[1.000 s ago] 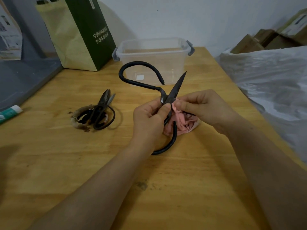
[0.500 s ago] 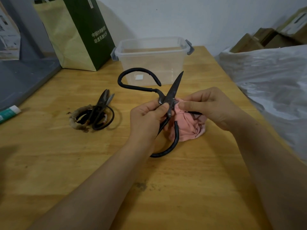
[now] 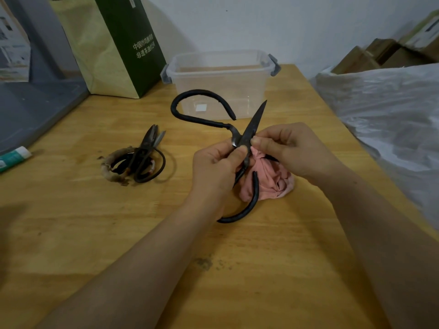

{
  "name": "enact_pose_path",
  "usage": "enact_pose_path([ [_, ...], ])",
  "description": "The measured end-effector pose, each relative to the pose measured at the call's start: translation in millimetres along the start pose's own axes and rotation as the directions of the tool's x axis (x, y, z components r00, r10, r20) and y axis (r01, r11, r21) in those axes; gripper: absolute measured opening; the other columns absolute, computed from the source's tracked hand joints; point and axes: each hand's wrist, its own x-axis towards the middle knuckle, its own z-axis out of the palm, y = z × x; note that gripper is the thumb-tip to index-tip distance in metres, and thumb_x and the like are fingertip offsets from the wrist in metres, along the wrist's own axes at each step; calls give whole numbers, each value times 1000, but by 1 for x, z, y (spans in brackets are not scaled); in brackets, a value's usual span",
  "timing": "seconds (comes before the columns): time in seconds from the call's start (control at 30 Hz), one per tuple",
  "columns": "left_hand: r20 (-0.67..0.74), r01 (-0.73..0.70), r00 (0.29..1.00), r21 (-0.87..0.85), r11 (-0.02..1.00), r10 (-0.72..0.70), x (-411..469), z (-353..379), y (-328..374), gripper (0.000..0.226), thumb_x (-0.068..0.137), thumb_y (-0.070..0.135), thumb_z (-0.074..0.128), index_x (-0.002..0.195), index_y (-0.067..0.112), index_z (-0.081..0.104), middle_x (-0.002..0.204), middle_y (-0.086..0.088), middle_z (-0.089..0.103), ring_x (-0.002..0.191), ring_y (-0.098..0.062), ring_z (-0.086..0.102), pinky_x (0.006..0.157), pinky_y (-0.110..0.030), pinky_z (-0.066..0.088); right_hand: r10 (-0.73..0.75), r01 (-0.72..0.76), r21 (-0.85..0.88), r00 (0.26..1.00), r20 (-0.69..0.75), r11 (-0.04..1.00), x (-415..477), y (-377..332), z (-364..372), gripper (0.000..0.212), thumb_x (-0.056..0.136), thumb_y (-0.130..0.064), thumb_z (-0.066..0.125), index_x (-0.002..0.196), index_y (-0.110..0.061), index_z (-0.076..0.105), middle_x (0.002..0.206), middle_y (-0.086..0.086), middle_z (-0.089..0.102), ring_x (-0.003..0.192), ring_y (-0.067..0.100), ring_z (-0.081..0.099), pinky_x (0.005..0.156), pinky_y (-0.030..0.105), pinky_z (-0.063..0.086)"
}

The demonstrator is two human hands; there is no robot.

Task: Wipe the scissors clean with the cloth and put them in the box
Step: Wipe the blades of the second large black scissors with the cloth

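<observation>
A pale wooden surface [image 3: 71,233] runs back to a white wall in the head view, with a green and tan paper bag [image 3: 114,43] at the rear left, crumpled white plastic sheeting [image 3: 380,110] along the right edge, and a clear plastic box with grey latches [image 3: 213,91] standing open just behind the work. The large black iron scissors [image 3: 254,124] are held above the surface in front of that box, not yet in it. The left hand [image 3: 213,167] grips them at the pivot with curled fingers, while the right hand [image 3: 292,148] pinches the bunched pink cloth [image 3: 270,179] against the blade beside the pivot. The blades are spread wide, one tip pointing up towards the box and the other angled down, mostly hidden by the left hand and the cloth. That openness is the main hazard, I think: a fingertip sliding past the cloth could meet a bare edge, and the heavy looped handles could swing the blades shut on the fingers, since the grip sits only at the pivot. The metal looks dull and darkened, with one small bright spot near the pivot, and the bowed handles look wrapped in black. A smaller pair of dark scissors [image 3: 142,157] lies to the left.
</observation>
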Motion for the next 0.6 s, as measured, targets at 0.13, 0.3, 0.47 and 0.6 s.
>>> enact_pose_path([
  [0.13, -48, 14, 999, -69, 998, -17, 1, -3, 2, 15, 90, 0, 57, 93, 1, 72, 66, -9, 67, 57, -15, 61, 47, -19, 45, -25, 27, -41, 999, 37, 999, 0, 2, -6, 10, 88, -22, 64, 86, -16, 72, 86, 29, 68, 84, 51, 61, 74, 57, 52],
  [0.3, -72, 4, 997, -78, 997, -9, 2, -4, 4, 15, 89, 0, 60, 90, 5, 74, 79, -12, 73, 66, -17, 66, 48, -18, 45, 2, 0, -25, 997, 83, 1000, -2, 5, -18, 9, 85, -22, 65, 80, -19, 73, 65, 19, 67, 52, 29, 55, 53, 35, 46],
  [0.47, -77, -18, 997, -31, 999, 15, 4, -9, 5, 15, 91, 4, 58, 93, 5, 73, 75, -10, 68, 66, -14, 62, 50, -19, 43, -5, 10, -70, 998, 66, 998, -3, 6, -21, 11, 84, -23, 67, 83, -15, 74, 70, 27, 65, 51, 32, 55, 49, 32, 48],
  [0.6, -31, -13, 999, -15, 1000, 12, 1, -4, 4, 16, 92, 3, 56, 92, 4, 72, 71, -9, 67, 60, -12, 62, 49, -19, 44, -55, 54, -113, 998, -11, 992, 0, 5, -8, 15, 87, -25, 65, 89, -13, 74, 84, 29, 67, 80, 46, 62, 68, 51, 53],
])
